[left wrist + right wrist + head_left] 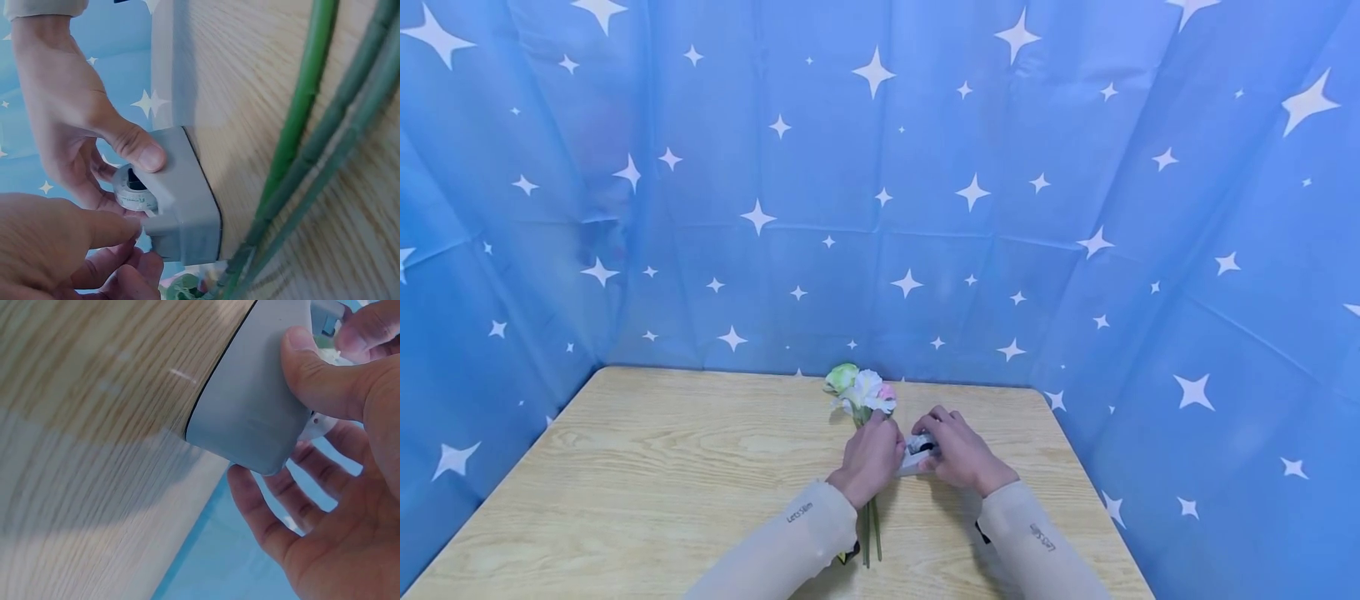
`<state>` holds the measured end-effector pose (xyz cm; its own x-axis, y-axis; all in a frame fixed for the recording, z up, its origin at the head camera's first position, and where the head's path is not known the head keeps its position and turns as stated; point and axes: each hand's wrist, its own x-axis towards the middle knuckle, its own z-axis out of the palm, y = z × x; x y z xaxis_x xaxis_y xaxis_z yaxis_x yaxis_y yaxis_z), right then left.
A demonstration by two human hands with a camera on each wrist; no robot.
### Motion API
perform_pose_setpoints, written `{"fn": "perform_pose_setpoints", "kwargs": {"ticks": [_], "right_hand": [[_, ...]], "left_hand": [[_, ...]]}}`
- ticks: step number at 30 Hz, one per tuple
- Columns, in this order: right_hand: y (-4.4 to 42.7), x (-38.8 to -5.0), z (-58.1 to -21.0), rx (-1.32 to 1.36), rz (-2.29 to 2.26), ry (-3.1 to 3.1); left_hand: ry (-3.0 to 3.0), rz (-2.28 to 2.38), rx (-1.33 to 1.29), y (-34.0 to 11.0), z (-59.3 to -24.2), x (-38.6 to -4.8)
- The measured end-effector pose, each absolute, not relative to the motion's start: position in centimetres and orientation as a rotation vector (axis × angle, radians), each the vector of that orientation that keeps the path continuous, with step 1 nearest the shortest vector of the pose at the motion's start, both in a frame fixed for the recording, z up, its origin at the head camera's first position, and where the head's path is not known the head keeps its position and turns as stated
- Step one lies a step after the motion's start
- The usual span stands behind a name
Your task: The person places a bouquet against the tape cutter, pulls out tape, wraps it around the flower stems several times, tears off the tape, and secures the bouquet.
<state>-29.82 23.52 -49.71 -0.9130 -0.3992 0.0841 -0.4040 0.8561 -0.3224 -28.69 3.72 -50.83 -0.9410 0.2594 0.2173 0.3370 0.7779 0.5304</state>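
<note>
Gray tape dispenser sits between two hands, one gripping it, one bunched at its nose

A blue star-print curtain (820,167) hangs from nine o'clock round to three behind a wood-grain table (685,467). First on the left I see the person's left sleeve (775,542), pale with small dark lettering, reaching up toward one o'clock. Next come the flowers (863,390), light green, white and pink, with their heads at twelve o'clock from the left hand (871,457). Their green stems (306,119) pass beneath that hand and run down to six o'clock, lying beside the dispenser.

The left hand's fingers are curled and drawn close together at the nose of the gray tape dispenser (187,187); I can't tell whether they pinch any film there. The dispenser lies at three o'clock from those fingers and at nine o'clock from the right hand (958,452), its black-edged base facing the wood. A roll of clear tape (134,199) is seated in it.

The right hand is clamped on the dispenser: its thumb presses flat against the gray side, while the fingers, spread a little apart, curve round the far side by the roll. Last, the right sleeve (1037,542) slants off toward five o'clock.
</note>
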Motion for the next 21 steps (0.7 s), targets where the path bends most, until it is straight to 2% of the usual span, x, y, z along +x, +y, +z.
{"fn": "perform_pose_setpoints", "kwargs": {"ticks": [6, 21], "right_hand": [[23.5, -30.0, -49.8, 0.660, 0.515, -3.003], [23.7, -29.5, -49.5, 0.667, 0.512, -3.002]], "left_hand": [[-2.776, -0.894, -0.535, 4.1, -50.0, -28.8], [-2.825, -1.213, -0.466, 2.4, -49.1, -28.8]]}}
